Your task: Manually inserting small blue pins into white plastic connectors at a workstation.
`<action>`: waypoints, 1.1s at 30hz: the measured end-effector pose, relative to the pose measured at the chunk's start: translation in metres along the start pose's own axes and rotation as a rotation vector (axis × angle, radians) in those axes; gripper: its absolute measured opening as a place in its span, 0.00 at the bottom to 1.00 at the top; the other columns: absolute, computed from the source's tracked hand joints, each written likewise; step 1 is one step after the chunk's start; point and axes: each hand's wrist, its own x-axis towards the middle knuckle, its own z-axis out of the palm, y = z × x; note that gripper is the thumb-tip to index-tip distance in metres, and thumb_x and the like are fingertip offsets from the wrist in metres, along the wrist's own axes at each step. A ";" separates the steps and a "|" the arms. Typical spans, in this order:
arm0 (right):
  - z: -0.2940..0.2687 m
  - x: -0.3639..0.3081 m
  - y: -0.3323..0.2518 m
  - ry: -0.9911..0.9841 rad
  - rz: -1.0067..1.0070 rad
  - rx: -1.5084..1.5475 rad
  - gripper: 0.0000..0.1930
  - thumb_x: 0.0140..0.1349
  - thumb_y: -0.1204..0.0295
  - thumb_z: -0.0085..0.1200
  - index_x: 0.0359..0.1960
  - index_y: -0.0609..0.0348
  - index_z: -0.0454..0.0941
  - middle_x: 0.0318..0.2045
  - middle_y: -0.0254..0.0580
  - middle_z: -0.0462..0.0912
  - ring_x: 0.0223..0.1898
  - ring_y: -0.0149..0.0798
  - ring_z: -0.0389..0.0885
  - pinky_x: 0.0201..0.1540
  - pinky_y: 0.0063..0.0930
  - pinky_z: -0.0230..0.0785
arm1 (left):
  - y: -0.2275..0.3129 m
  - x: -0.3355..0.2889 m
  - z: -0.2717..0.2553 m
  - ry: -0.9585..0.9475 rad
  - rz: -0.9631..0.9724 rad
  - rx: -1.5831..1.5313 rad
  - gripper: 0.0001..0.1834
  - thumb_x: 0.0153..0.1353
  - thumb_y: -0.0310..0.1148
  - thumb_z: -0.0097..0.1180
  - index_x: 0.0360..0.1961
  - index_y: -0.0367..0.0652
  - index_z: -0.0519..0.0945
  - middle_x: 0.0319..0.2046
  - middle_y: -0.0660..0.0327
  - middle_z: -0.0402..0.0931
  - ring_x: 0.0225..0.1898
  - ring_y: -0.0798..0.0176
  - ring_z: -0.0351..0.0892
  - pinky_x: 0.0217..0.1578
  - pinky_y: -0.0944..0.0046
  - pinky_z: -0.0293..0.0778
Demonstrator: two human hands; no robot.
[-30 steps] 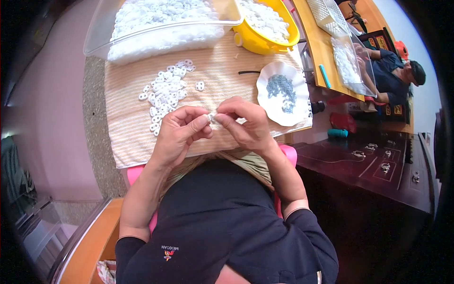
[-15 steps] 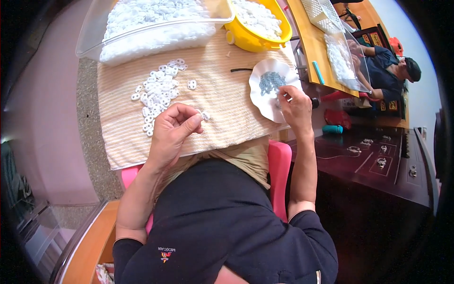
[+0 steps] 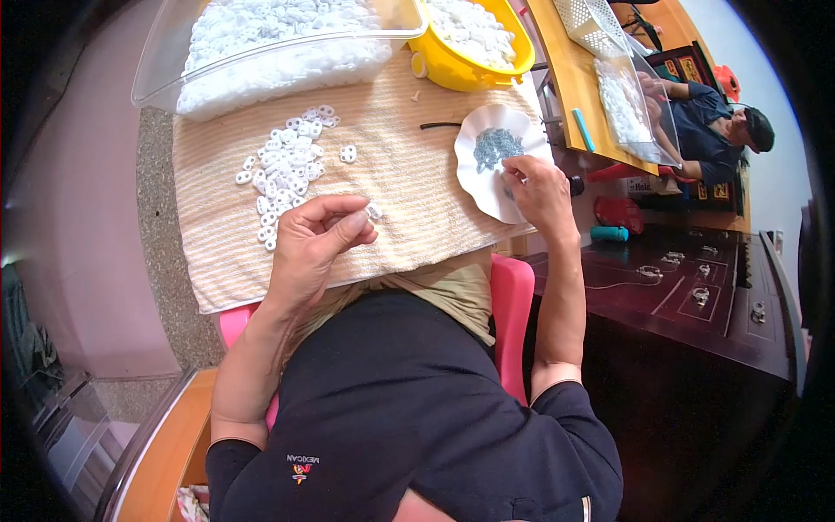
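Note:
My left hand [image 3: 315,244] is over the near part of a striped cloth, thumb and forefinger pinched together. A small white two-holed plastic piece [image 3: 374,210] shows at their tips. My right hand [image 3: 541,191] reaches over a white scalloped dish [image 3: 477,178], its fingers drawn together at the small grey-blue bits [image 3: 498,148] in it. Whatever those fingertips hold is hidden. Beyond my left hand lies a loose pile of white two-holed pieces [image 3: 287,170], with one single piece [image 3: 348,154] apart to its right.
A clear bin [image 3: 261,56] of white parts stands at the back left. Beside it is a yellow tub [image 3: 470,78] of white parts. A black rod [image 3: 441,125] lies by the dish. At right, another person [image 3: 704,130] sits near a clear box [image 3: 631,113].
My right fingers have moved slightly left within the dish. The left hand keeps its pinch, turned a little. The whole view has shifted slightly.

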 end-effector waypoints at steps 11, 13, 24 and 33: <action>-0.003 -0.001 -0.012 -0.048 -0.119 -0.025 0.06 0.55 0.74 0.55 0.33 0.59 0.80 0.30 0.45 0.81 0.35 0.49 0.80 0.39 0.38 0.72 | 0.003 0.000 0.001 -0.008 -0.026 0.008 0.09 0.61 0.24 0.58 0.42 0.34 0.79 0.31 0.58 0.81 0.33 0.67 0.82 0.40 0.68 0.81; -0.003 -0.002 -0.014 -0.050 -0.143 -0.044 0.05 0.55 0.74 0.55 0.33 0.59 0.80 0.30 0.45 0.81 0.35 0.49 0.80 0.39 0.39 0.72 | 0.004 0.000 0.001 -0.006 -0.030 0.006 0.09 0.61 0.24 0.58 0.42 0.34 0.79 0.31 0.58 0.81 0.33 0.67 0.82 0.40 0.67 0.81; -0.001 0.000 -0.020 -0.106 -0.189 -0.084 0.06 0.54 0.76 0.51 0.31 0.61 0.80 0.29 0.48 0.80 0.36 0.50 0.79 0.41 0.39 0.71 | 0.003 0.000 0.000 -0.021 -0.043 0.001 0.09 0.60 0.24 0.58 0.41 0.34 0.78 0.31 0.57 0.81 0.33 0.66 0.82 0.40 0.67 0.81; 0.005 -0.006 -0.018 -0.015 -0.187 -0.015 0.07 0.54 0.79 0.51 0.34 0.63 0.77 0.34 0.49 0.79 0.41 0.52 0.77 0.44 0.41 0.69 | 0.003 0.000 0.000 -0.023 -0.046 -0.014 0.08 0.60 0.24 0.58 0.41 0.34 0.78 0.31 0.57 0.81 0.33 0.65 0.82 0.40 0.66 0.81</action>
